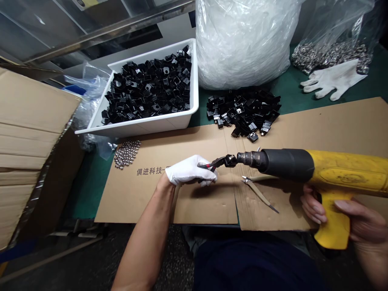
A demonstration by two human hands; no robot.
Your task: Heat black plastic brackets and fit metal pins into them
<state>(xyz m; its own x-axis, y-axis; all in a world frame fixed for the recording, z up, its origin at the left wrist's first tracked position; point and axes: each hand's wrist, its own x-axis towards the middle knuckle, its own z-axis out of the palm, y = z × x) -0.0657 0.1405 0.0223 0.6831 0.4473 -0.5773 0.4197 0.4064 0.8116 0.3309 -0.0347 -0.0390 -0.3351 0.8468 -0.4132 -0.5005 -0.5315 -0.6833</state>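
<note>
My left hand (191,169), in a white glove, is closed around the handles of pliers (217,162) with red and black grips. At the jaws of the pliers is a small black plastic part (230,160), held above the cardboard. My right hand (365,222), bare, is wrapped round the grip of a yellow heat gun (336,169). The gun's stepped metal nozzle (250,158) points left, right at the black part; whether they touch I cannot tell. Below the nozzle, nippers (257,192) with beige handles lie on the cardboard sheet (206,206).
A white bin (142,126) full of black parts stands at the back left, near rows of small metal pieces (127,154). Behind the nozzle lies a pile of black parts (245,111). A big plastic bag (245,40), a white glove (335,79) and bagged metal pieces (333,54) are farther back.
</note>
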